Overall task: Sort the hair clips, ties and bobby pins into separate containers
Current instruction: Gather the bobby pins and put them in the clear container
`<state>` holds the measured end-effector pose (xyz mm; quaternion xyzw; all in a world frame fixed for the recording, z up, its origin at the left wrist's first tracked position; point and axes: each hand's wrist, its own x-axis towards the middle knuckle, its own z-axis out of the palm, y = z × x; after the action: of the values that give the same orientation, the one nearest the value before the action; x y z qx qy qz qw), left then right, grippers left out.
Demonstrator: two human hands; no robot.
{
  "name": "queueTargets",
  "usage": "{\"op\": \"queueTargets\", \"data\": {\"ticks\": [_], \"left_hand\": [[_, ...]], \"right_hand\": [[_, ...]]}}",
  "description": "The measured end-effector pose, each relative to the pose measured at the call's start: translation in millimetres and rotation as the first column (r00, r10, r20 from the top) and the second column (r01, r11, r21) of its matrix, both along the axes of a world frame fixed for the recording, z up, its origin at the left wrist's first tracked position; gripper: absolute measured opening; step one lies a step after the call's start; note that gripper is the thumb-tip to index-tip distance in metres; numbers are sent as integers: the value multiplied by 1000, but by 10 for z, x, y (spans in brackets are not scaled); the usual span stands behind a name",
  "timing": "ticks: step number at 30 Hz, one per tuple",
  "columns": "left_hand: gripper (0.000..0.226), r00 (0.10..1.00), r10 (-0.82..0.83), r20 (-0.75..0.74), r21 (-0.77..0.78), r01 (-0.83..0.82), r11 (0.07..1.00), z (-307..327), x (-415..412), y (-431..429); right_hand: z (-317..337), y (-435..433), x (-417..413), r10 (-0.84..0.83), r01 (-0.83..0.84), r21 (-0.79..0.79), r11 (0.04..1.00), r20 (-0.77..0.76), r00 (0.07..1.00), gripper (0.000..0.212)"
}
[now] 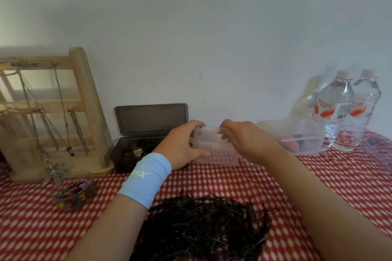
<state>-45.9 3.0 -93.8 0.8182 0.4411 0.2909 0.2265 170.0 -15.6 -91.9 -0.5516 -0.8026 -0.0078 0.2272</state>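
Note:
A small clear plastic box point(214, 150) stands at the back of the table, against the wall. My left hand point(182, 144) grips its left side and my right hand point(244, 140) grips its lid edge at the top right. A big heap of black bobby pins point(203, 226) lies on the red checked cloth near me. To the left, a dark box point(135, 152) with its lid raised holds dark clips. A small bowl point(72, 195) at the front left holds coloured hair ties. Another clear container point(301, 137) at the right holds reddish items.
A wooden jewellery stand point(57, 112) hung with chains stands at the far left. Two water bottles point(347, 112) stand at the back right by the wall. The red and white checked cloth point(339, 186) covers the table.

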Motion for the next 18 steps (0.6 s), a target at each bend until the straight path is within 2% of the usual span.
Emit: {"op": "queueTargets", "data": {"ticks": [3, 5, 6, 9, 12, 14, 16, 18], "left_hand": [[107, 990, -33, -139, 36, 38, 999, 51, -22, -2], [116, 978, -46, -203, 86, 65, 994, 64, -17, -25], [110, 984, -54, -170, 100, 72, 992, 69, -5, -41], [71, 1000, -27, -13, 141, 29, 990, 13, 9, -22], [35, 990, 8, -144, 201, 22, 979, -69, -19, 54], [19, 975, -12, -220, 196, 56, 979, -64, -44, 75], [11, 965, -53, -258, 181, 102, 978, -12, -55, 56], [12, 957, -86, -278, 180, 140, 974, 29, -36, 18]], "right_hand": [[66, 12, 18, -3, 5, 10, 1000, -165, 986, 23], [78, 22, 17, -9, 21, 37, 999, -281, 960, 18], [67, 26, 12, -14, 35, 58, 998, -321, 947, 17], [-18, 71, 4, -58, 106, 119, 987, -354, 933, 19], [-74, 113, 10, -52, 127, 187, 974, -361, 931, 28], [-73, 120, 21, -61, 136, 204, 969, -333, 941, 28], [-36, 99, 25, -173, 222, 193, 956, -243, 955, 24], [-1, 75, 7, -280, 295, 137, 946, -118, 953, 24]]}}
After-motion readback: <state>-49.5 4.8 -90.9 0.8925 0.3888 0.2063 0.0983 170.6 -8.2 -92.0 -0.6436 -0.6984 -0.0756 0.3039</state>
